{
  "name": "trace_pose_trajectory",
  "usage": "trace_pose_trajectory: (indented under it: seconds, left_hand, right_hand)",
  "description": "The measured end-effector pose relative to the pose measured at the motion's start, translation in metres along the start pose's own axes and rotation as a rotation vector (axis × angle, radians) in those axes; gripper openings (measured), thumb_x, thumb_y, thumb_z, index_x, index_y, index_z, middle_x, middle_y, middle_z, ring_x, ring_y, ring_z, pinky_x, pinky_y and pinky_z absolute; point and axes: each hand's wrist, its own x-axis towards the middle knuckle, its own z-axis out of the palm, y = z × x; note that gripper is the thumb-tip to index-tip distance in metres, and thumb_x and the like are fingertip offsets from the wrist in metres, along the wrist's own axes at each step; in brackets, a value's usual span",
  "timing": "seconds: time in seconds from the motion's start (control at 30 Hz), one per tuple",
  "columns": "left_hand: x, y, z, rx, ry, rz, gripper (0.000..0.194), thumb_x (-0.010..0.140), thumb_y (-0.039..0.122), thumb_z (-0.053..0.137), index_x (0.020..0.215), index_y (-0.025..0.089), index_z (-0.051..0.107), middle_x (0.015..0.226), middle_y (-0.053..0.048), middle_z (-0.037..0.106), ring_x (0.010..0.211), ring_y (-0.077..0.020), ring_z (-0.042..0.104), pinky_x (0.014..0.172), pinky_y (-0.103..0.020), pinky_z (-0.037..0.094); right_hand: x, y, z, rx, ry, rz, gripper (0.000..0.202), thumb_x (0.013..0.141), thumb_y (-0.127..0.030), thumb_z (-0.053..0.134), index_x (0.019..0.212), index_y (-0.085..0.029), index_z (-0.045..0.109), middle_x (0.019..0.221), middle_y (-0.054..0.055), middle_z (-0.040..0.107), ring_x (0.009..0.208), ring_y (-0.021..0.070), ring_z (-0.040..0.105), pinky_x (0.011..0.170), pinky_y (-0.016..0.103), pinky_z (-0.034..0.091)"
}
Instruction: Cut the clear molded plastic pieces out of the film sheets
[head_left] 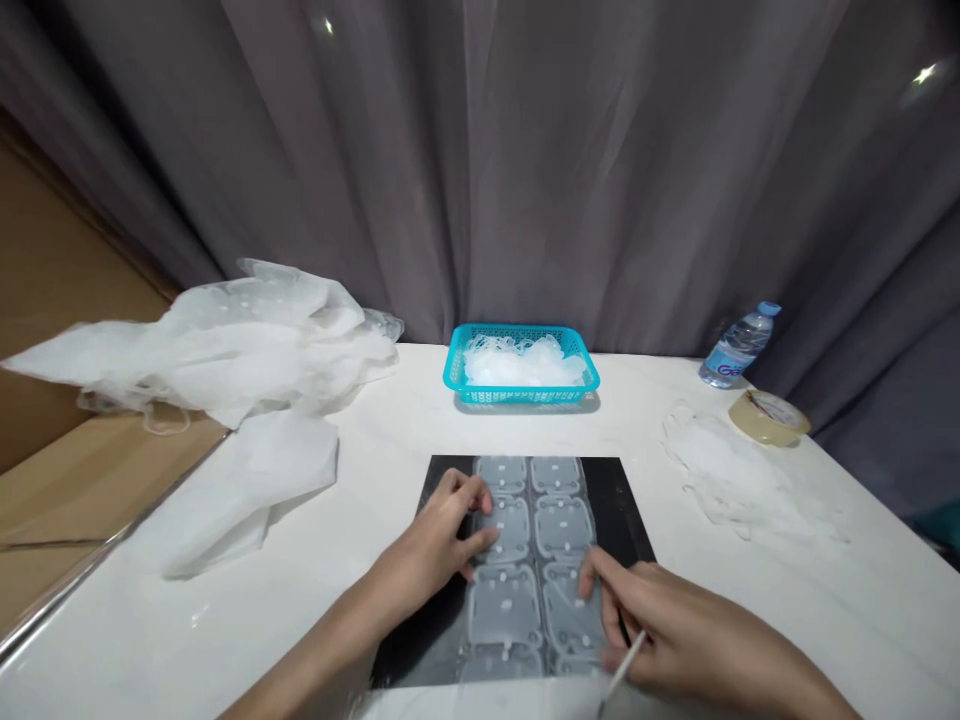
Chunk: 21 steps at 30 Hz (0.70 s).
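A translucent plastic sheet of rounded square shapes [505, 605] lies on a black mat [607, 485] in front of me. My left hand [442, 530] rests at the sheet's left edge, fingers apart and bent, thumb and fingertips touching it. At the right edge, my right hand [645, 620] is closed around a thin tool with a pale shaft [624, 672], its forefinger touching the sheet. The tool's tip is too small to make out.
Behind the mat is a turquoise basket [525, 393] of white scraps. White film [255, 350] is heaped at left beside a cardboard box [67, 480]. At right are thin trimmings [739, 470], a tape roll [769, 418] and a water bottle [739, 348].
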Motion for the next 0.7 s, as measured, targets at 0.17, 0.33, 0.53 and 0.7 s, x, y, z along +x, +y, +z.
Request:
trace_pose_trajectory:
  seconds: [0.17, 0.33, 0.53, 0.7]
  left_hand:
    - [-0.006, 0.005, -0.007, -0.025, -0.132, -0.094, 0.032, 0.080, 0.035, 0.077, 0.096, 0.025, 0.051, 0.105, -0.001, 0.045, 0.077, -0.0163, 0.062, 0.050, -0.027, 0.061]
    - [-0.004, 0.016, -0.019, 0.261, -0.137, -0.037, 0.040, 0.076, 0.044, 0.086, 0.095, 0.024, 0.056, 0.095, 0.000, 0.056, 0.085, -0.0228, 0.064, 0.070, -0.034, 0.059]
    - [-0.001, 0.031, 0.014, 0.520, 0.191, 0.310, 0.034, 0.098, 0.051, 0.067, 0.115, 0.023, 0.059, 0.119, -0.009, 0.064, 0.110, -0.0308, 0.063, 0.096, -0.046, 0.054]
    - [-0.010, 0.030, 0.045, 0.653, -0.082, 0.529, 0.042, 0.107, 0.043, 0.055, 0.146, 0.027, 0.053, 0.148, -0.013, 0.057, 0.136, -0.0353, 0.055, 0.113, -0.055, 0.049]
  right_hand:
    - [-0.004, -0.003, 0.000, -0.050, -0.081, 0.058, 0.038, 0.066, -0.003, 0.065, 0.096, -0.025, 0.057, 0.081, -0.004, 0.069, 0.077, 0.0175, 0.063, 0.062, 0.022, 0.037]
    - [-0.001, -0.002, -0.012, -0.132, -0.018, -0.014, 0.017, 0.086, -0.015, 0.070, 0.097, -0.027, 0.065, 0.081, -0.004, 0.068, 0.075, 0.0168, 0.064, 0.064, 0.023, 0.037]
    - [0.018, 0.009, -0.023, -0.260, 0.402, -0.206, 0.045, 0.114, -0.040, 0.034, 0.078, -0.022, 0.055, 0.073, 0.001, 0.059, 0.066, 0.0176, 0.056, 0.066, 0.031, 0.041]
    - [0.019, 0.022, -0.031, -0.058, 0.509, -0.326, 0.060, 0.112, -0.059, 0.017, 0.106, -0.025, 0.066, 0.109, 0.009, 0.067, 0.104, 0.0244, 0.062, 0.095, 0.040, 0.050]
